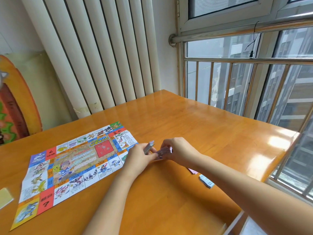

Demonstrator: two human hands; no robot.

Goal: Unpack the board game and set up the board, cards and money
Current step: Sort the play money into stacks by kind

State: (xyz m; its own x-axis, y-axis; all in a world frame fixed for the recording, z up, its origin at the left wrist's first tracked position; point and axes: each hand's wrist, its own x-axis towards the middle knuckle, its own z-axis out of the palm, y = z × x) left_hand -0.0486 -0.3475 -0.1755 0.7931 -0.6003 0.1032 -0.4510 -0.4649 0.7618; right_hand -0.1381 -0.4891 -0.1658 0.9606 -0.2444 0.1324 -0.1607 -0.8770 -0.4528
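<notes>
Near the middle of the orange wooden table [186, 119], both hands meet just off the right end of the game board [76, 163]. The left hand [137, 157] reaches up from the near edge, its forearm crossing bare wood. Its fingers are curled round a small stack of cards [149, 147] held on edge and tilted upward. The right hand [179, 148] comes in from the right with the wrist bent and the fingers arched down. It pinches a fanned bundle of purplish paper money [163, 152], and the left fingertips appear to touch the same bundle. Whether the bundle rests on the wood or hangs just above it, I cannot tell.

The board lies flat and unfolded, its near corner close to the table's front edge. Beside the right forearm lie a pink pile [193, 170], partly hidden by the arm, and a blue-white pile of notes [205, 181] near the table's right edge. A yellowish sheet [5, 195] sits at the far left. Open wood stretches beyond the hands toward the radiator [101, 56] and the railed window [245, 78].
</notes>
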